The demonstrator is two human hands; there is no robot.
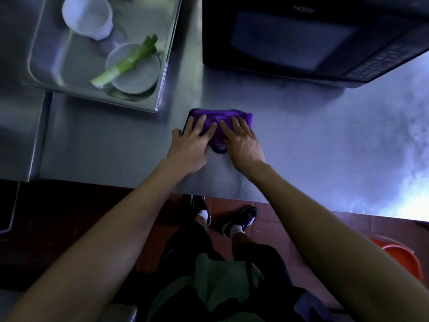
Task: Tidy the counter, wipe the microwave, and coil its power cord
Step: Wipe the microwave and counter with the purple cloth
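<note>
A folded purple cloth point(220, 116) with a dark edge lies on the steel counter point(325, 140) in front of the black microwave point(301, 40). My left hand point(192, 142) presses flat on the cloth's left part, fingers spread. Beside it, my right hand point(241, 142) lies flat on the cloth's right part. Neither hand curls around the cloth. The microwave's door is closed, and its keypad point(373, 63) faces right. No power cord is visible.
A steel tray point(162, 94) sits at the back left, holding a white cup point(87, 17), a white bowl point(134, 75) and a leek piece point(125, 62). The counter's front edge runs below my wrists. An orange tub point(401, 254) stands on the tiled floor at right.
</note>
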